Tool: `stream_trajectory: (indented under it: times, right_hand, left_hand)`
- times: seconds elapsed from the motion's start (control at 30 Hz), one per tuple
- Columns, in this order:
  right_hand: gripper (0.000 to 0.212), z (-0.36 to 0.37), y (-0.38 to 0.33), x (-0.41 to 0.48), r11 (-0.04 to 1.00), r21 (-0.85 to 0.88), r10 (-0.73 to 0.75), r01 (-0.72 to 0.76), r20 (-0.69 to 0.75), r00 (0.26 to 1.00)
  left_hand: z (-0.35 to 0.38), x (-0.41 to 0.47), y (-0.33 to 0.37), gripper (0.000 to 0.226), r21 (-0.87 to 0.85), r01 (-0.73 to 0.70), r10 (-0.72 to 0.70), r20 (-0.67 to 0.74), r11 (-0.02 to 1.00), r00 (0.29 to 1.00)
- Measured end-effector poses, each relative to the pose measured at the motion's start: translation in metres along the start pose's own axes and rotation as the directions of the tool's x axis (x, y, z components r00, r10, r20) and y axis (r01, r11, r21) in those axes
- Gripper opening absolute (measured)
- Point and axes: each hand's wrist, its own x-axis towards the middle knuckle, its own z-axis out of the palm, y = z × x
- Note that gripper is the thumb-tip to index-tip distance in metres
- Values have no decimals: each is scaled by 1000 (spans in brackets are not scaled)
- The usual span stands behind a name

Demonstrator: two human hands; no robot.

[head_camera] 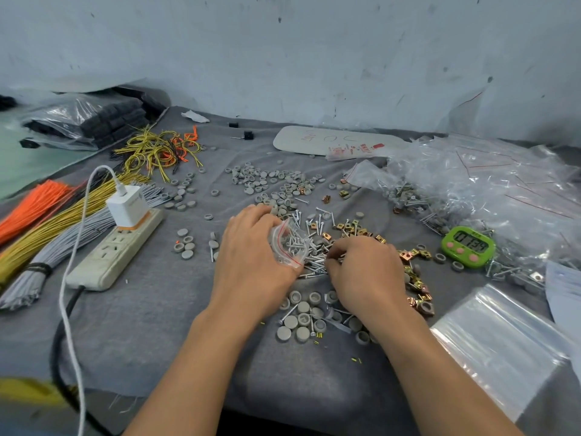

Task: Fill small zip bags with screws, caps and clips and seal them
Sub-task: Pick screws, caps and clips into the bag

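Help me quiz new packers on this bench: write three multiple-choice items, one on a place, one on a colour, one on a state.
1. Where is the green timer?
A. on the power strip
B. on the grey cloth, by the heap of filled bags
C. among the cable bundles

2. What colour is the zip line of the small bag in the left hand?
A. blue
B. green
C. red

3. That small bag is:
A. held in the hand, with screws inside
B. flat on the cloth, empty
C. pinned under the timer

Answers:
1 B: it stands on the cloth at the right, next to that heap.
2 C: a red line runs along the bag's edge.
3 A: the hand grips it and screws show through the plastic.
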Motion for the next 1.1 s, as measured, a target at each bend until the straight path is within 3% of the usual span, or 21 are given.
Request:
stream_trajectory:
  times: [0.17, 0.3, 0.4, 0.5, 0.77, 0.9, 1.0, 1.07, 1.1]
  right_hand:
    - [7, 0, 4, -2, 945, 325, 6, 40, -137, 991]
    - [7, -1, 4, 0, 713, 701, 100, 7, -111, 989]
    - [18, -1, 0, 1, 524, 851, 80, 5, -56, 995]
    - [23, -2, -3, 0, 472, 881, -23, 28, -19, 1000]
    - [20, 8, -14, -4, 520, 853, -169, 36, 61, 984]
    - [22, 6, -14, -2, 548, 837, -256, 14, 151, 955]
    - [26, 1, -13, -4, 418, 905, -245, -85, 202, 948]
    - [34, -2, -9, -2, 279, 948, -134, -151, 194, 972]
    - [34, -3, -5, 0, 269, 948, -59, -169, 191, 980]
  left_hand:
    - [0, -1, 0, 48, 35, 20, -20, 10, 999, 1000]
    - [-1, -1, 1, 52, 91, 41, -45, 40, 995, 998]
    - [-1, -2, 1, 52, 117, 43, -48, 45, 992, 998]
    - [0, -2, 1, 53, 129, 41, -49, 55, 991, 997]
    - [2, -4, 9, 30, -58, -111, 109, -36, 992, 993]
    - [1, -6, 10, 35, -120, -116, 112, -40, 986, 993]
    - [-1, -5, 10, 31, -117, -111, 109, -28, 987, 994]
    - [-3, -3, 8, 36, -94, -62, 60, -28, 994, 998]
    - [-4, -2, 7, 40, -81, -31, 28, -29, 996, 999]
